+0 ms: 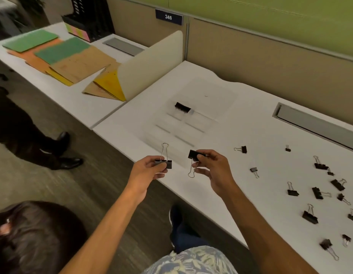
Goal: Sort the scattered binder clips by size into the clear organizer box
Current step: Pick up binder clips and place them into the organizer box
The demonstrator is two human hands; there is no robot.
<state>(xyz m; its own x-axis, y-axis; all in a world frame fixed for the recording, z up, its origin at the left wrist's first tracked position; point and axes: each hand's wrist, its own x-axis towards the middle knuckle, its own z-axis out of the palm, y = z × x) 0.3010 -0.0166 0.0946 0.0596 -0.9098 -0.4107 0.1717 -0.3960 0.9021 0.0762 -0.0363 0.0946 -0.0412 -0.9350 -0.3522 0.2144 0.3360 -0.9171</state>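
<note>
- Left hand (147, 171): fingers clamped on a large binder clip (163, 163), wire handles pointing up and away, toward the organizer box (188, 117).
- Right hand (213, 171): fingers clamped on a second large clip (195, 155), black body uppermost, handles hanging down.
- Both clips are held just short of the box's near edge; box lies straight ahead on the tabletop (240, 123), the hands about equally near.
- One black clip (182, 107) already sits in a far-left compartment.
- Scattered clips (310, 216) lie well right of the box.
</note>
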